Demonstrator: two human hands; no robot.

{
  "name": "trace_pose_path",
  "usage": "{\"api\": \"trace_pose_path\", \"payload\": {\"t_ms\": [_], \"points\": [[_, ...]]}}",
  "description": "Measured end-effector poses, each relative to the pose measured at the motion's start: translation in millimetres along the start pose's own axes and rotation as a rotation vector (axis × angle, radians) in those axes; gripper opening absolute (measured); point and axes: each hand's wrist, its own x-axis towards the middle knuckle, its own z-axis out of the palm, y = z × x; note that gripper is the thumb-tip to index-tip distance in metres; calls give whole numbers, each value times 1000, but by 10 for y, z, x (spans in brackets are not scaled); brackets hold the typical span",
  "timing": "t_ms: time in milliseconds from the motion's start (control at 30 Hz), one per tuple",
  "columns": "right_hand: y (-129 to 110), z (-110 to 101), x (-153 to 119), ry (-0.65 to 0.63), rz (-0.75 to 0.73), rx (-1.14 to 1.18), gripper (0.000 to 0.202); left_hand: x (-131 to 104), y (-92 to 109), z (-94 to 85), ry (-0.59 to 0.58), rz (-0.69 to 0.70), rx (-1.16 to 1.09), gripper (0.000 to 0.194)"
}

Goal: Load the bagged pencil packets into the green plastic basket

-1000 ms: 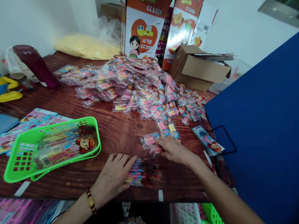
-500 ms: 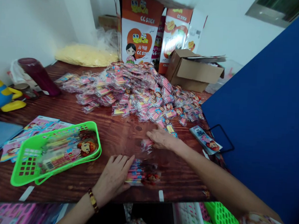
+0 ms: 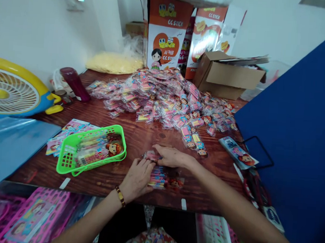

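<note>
My left hand (image 3: 137, 179) is at the front middle of the wooden table, its fingers closed over the left end of a clear pack of thin coloured sticks (image 3: 159, 179). A red-haired cartoon head is printed at the pack's right end. Just above it, my right hand (image 3: 172, 157) reaches in from the right, fingers curled down on a small clear packet (image 3: 151, 155) with pink in it. Part of that packet is hidden under the fingers. Behind both hands spreads a big heap of similar small packets (image 3: 164, 99). A few of them (image 3: 196, 140) lie loose to the right.
A green basket (image 3: 66, 163) with larger stick packs stands left, beside printed cards (image 3: 75, 125). Further left are a yellow-blue fan (image 3: 29, 87) and a dark red bottle (image 3: 74, 85). An open carton (image 3: 227, 79) stands behind; a blue panel (image 3: 297, 126) borders the right.
My right hand has moved left with the small packet, close to my left hand and the stick pack. The left hand stays on its pack. The camera view has swung left.
</note>
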Motion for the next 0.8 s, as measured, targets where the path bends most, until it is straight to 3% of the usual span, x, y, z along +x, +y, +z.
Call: {"api": "trace_pose_path", "payload": {"t_ms": [67,133,233,367,467,567,667,800], "points": [[43,-60,-29,-32,-6,91,57,-2,3,-2,5,-3,-1,74],[37,-92,-32,-51,22,108,44,-3,11,-17,3,3,-3,71],[-55,-42,-9,33,90,-64,22,-14,22,-34,-3,6,8,68],[-172,61,-18,118,25,-182,21,-52,31,6,77,-27,23,69],[-153,20,-78,46,-24,-90,20,-71,35,36,161,-60,31,71],[-92,-101,-160,-114,-28,57,24,-61,32,34,160,-64,40,68],[-89,-172,-243,-256,-38,194,43,-42,11,40,155,-34,23,69],[-250,-15,-317,-251,19,25,102,-37,-11,81,165,-50,-43,77]]}}
